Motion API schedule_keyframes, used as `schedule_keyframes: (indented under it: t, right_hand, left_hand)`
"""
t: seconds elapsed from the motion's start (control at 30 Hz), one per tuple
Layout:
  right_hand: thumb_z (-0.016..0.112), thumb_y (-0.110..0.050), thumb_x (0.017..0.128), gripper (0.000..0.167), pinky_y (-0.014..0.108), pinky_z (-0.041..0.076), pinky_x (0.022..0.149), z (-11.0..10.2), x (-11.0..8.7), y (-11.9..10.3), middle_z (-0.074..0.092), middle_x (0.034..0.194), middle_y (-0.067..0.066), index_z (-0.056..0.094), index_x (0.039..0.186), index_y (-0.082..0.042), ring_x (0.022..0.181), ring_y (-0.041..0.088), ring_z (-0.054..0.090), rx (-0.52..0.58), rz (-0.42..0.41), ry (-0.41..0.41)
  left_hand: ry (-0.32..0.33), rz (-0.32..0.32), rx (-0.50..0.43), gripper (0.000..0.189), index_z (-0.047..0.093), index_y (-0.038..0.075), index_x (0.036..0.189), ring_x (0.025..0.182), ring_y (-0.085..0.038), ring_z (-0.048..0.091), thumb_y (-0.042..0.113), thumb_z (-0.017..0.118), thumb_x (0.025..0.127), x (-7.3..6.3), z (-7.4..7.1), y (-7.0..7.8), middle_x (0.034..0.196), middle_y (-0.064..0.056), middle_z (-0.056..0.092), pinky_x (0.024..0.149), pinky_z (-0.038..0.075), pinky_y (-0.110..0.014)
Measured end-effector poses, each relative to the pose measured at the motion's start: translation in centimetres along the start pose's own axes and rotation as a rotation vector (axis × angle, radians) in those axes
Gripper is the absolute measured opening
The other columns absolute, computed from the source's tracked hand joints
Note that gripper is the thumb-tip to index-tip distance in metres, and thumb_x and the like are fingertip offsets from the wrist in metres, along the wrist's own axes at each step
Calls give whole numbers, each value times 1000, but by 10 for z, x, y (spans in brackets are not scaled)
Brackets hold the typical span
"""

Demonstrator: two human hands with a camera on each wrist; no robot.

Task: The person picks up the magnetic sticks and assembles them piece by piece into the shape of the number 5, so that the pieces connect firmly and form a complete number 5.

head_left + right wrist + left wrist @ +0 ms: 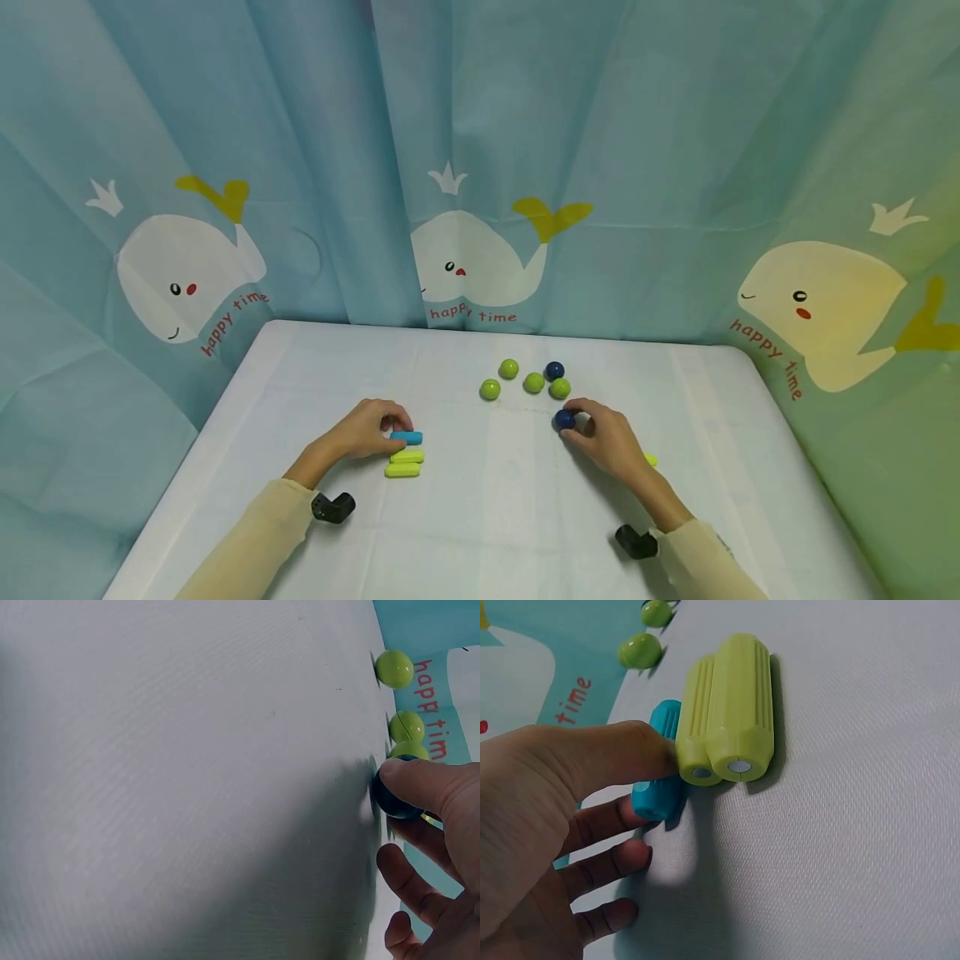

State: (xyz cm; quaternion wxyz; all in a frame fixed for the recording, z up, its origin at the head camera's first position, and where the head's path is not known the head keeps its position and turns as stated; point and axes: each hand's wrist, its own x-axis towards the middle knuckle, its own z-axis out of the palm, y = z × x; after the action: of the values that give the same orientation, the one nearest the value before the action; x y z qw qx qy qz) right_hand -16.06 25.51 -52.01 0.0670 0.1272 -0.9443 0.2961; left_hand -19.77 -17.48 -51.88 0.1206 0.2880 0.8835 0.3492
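My left hand (369, 429) pinches a short blue ridged rod (407, 437) between thumb and fingers. Two yellow-green rods (739, 712) lie side by side right next to it, a pale round disc showing at each near end. In the left wrist view, the thumb crosses the middle of the blue rod (657, 796) while the other fingers spread below. On the right, my right hand (606, 435) grips a dark blue ball (564, 419) with thumb and forefinger. Its remaining fingers are loosely bent in the right wrist view, and the thumb covers part of the ball (397, 799).
Beyond the right hand, several green balls (509, 368) and another dark blue ball (554, 371) sit toward the back of the white table (480, 517). A yellow-green piece (651, 459) shows partly behind the right wrist. A whale-print curtain (645, 167) hangs behind the table.
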Motion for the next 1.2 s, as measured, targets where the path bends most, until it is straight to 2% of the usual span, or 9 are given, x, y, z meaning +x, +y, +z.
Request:
schedule_keyframes:
  t: [0.43,0.63,0.8,0.97,1.2]
  right_hand:
    - [85,-8,84,38,27,48,67,2,-1,0,72,112,9,69,118,-5,75,12,57,68,-17,-40]
    - [85,-8,84,38,26,50,68,3,-1,-2,72,112,7,69,118,-7,76,11,58,91,-3,-57]
    - [85,-8,84,38,26,49,67,5,-2,-2,72,109,5,70,119,-8,75,12,58,109,1,-57]
    - [85,-9,84,38,26,48,68,8,-4,-5,72,110,5,69,119,-10,76,14,57,143,13,-50]
    - [86,-12,84,37,26,48,68,12,-6,-10,71,109,4,70,117,-12,76,14,56,181,32,-61]
  left_hand:
    - [40,-3,-33,14,75,14,99,78,-19,54,10,80,86,6,0,6,84,1,64,70,45,-27]
    - [49,30,-61,13,75,14,100,77,-19,55,12,79,88,15,3,16,85,-1,64,70,45,-27]
    - [59,54,-78,14,75,16,100,75,-17,55,12,79,88,25,9,23,86,0,65,69,45,-26]
    - [58,46,-89,14,74,17,99,74,-14,53,12,79,87,32,19,32,86,4,63,68,44,-26]
    - [54,39,-111,14,74,17,99,75,-17,52,13,79,88,44,34,46,86,4,62,69,43,-27]
